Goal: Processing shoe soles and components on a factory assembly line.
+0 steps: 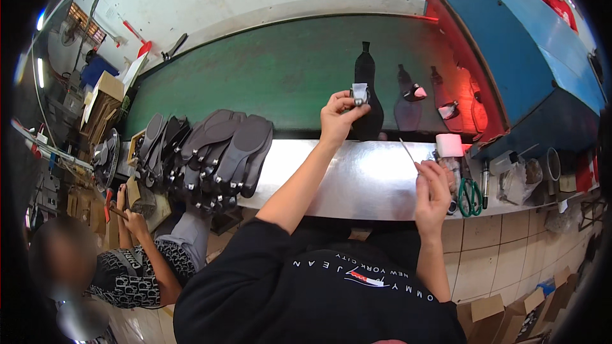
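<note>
My left hand point(340, 113) is closed, pinching a small white-and-metal piece point(360, 93) by its edge. It is held over a long black insole-shaped piece point(364, 67) that lies on the green conveyor belt point(255, 57). Whether the small piece touches the black one, I cannot tell. Above the metal worktop point(357, 178), my right hand point(433, 194) grips a thin stick-like tool point(408, 154), its tip pointing up and left. Farther right on the belt lie more dark sole-shaped pieces point(407, 105), with small pink and whitish parts on them.
Piled dark grey soles point(236, 146) crowd the worktop's left end. A white roll point(449, 145), green-handled scissors point(470, 197) and a dark pen-like tool point(486, 185) lie right. A blue machine housing point(510, 32) glows red inside. A co-worker point(140, 261) sits left, holding a red-ended tool.
</note>
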